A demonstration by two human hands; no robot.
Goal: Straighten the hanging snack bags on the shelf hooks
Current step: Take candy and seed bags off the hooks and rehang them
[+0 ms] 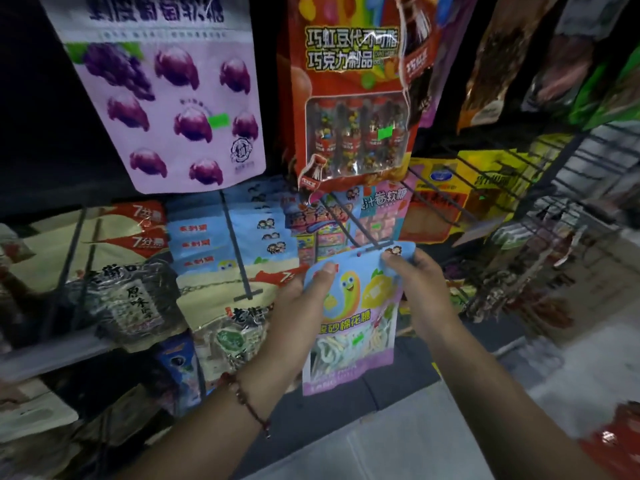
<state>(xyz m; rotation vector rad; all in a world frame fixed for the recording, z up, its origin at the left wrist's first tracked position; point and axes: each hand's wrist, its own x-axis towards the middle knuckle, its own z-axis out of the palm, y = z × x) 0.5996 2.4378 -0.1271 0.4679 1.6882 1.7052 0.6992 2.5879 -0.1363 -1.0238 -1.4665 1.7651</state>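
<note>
A light blue and purple marshmallow bag [356, 317] with a cartoon worm hangs at the front end of a dark shelf hook [349, 223]. My left hand [304, 299] grips its left edge, thumb pressed on the front. My right hand [415, 285] pinches its upper right corner near the hook. The bag's hole sits right at the hook's crossbar tip.
A purple grape-candy bag [173, 109] and a red chocolate-bean pack [353, 98] hang above. Blue bags [221, 237] line the neighbouring hook [239, 251], sunflower-seed bags [124, 299] at left. A wire rack [540, 188] with yellow packs juts out at right. Grey floor [398, 438] lies below.
</note>
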